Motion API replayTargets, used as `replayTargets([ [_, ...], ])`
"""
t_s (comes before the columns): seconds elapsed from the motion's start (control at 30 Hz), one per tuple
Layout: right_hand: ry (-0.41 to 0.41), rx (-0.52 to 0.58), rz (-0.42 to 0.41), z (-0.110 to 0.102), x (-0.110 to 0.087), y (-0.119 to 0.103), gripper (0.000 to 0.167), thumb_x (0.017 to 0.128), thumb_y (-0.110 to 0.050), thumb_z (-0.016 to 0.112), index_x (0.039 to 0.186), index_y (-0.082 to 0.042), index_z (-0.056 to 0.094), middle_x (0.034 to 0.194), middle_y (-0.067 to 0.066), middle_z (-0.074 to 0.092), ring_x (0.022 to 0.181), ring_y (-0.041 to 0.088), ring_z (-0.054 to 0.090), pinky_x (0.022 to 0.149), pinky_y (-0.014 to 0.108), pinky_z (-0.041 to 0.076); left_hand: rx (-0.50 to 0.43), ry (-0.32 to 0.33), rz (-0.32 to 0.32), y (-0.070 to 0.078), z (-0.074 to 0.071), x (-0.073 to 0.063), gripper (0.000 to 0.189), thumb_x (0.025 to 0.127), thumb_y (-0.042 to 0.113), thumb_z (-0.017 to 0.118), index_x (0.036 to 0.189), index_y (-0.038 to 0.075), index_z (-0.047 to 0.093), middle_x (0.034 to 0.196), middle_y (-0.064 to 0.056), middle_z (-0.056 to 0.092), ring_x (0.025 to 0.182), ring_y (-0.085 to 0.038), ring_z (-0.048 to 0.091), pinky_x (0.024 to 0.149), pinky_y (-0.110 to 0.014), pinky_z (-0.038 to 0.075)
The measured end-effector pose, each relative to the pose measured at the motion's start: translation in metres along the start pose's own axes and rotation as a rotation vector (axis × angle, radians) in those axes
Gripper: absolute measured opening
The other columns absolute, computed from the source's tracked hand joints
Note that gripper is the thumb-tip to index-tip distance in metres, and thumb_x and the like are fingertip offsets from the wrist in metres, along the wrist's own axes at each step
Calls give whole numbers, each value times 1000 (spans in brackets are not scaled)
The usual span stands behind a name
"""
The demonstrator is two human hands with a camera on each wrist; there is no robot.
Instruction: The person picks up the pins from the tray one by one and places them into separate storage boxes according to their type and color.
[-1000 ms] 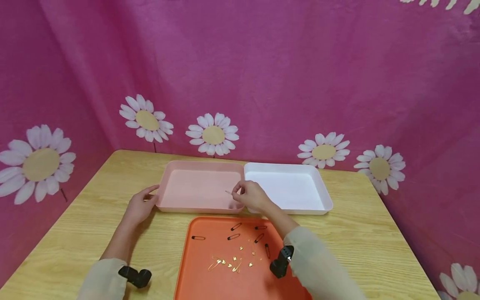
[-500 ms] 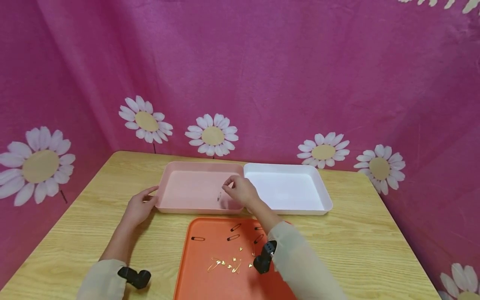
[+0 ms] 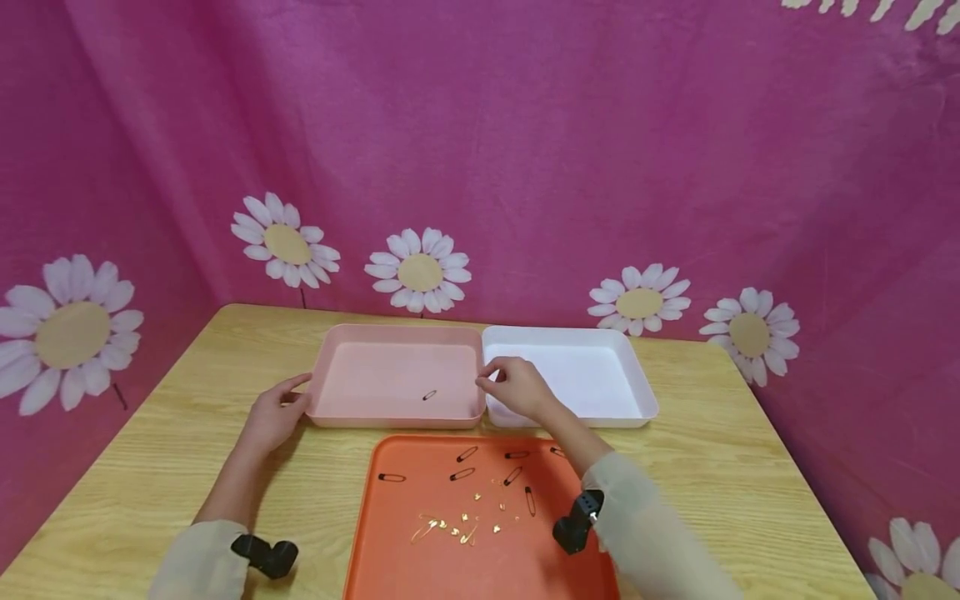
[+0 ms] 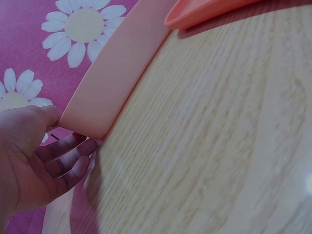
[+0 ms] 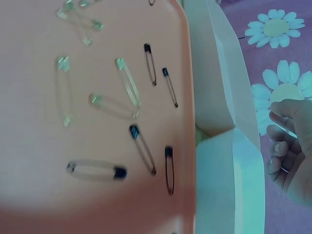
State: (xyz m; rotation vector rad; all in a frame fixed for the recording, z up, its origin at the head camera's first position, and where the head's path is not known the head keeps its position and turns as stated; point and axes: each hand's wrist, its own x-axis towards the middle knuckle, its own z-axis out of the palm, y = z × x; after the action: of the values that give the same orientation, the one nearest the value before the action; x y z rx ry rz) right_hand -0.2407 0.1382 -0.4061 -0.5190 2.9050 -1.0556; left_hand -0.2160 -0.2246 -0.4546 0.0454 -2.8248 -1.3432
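My left hand [image 3: 273, 414] touches the left end of the pink tray [image 3: 397, 334] from outside. In the left wrist view its fingers [image 4: 58, 168] are loosely bent against the tray's corner. My right hand [image 3: 519, 388] hovers over the edge where the pink and white trays meet, fingers loosely bent, and I see nothing in it. One dark safety pin [image 3: 429, 396] lies in the pink tray. Several black safety pins [image 3: 462, 474] and gold safety pins [image 3: 465, 533] are spread on the orange tray [image 3: 382, 525] in front.
The white tray [image 3: 647, 392] stands against the pink tray's right end. All three trays are on a wooden table [image 3: 720, 467]. A pink curtain [image 3: 525, 150] with daisies hangs behind and at the sides.
My right hand moved left over the pink tray and let go of a safety pin, which now lies inside. The hand has since drawn back right. My left hand stayed at the tray.
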Motion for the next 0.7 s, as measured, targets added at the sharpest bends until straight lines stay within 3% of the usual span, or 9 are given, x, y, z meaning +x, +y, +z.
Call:
replayTargets([
  [0.27,-58,-20,-5,-9,-23,10,12,86,-21,64,88,-11,70,57,-4,48,53,8,39,54,22,33,19,10,4,-2,1,1,43,95,16,49,136,1,46,110,-29,62,96,-30,59,71,-23,42],
  [0.53,-50,-17,4,-14,-39,21,9,85,-20,66,86,-13,70,60,-3,53,54,8,42,54,22,35,-4,-3,-9,-3,1,1,43,96,16,49,136,1,45,110,-28,61,87,-18,57,69,-20,42],
  [0.7,-64,4,-2,-18,-46,27,9,86,-20,65,88,-12,70,58,-2,52,51,8,42,53,23,36,-3,-6,-9,-3,1,2,43,96,17,48,136,2,45,110,-28,62,90,-23,59,69,-22,42],
])
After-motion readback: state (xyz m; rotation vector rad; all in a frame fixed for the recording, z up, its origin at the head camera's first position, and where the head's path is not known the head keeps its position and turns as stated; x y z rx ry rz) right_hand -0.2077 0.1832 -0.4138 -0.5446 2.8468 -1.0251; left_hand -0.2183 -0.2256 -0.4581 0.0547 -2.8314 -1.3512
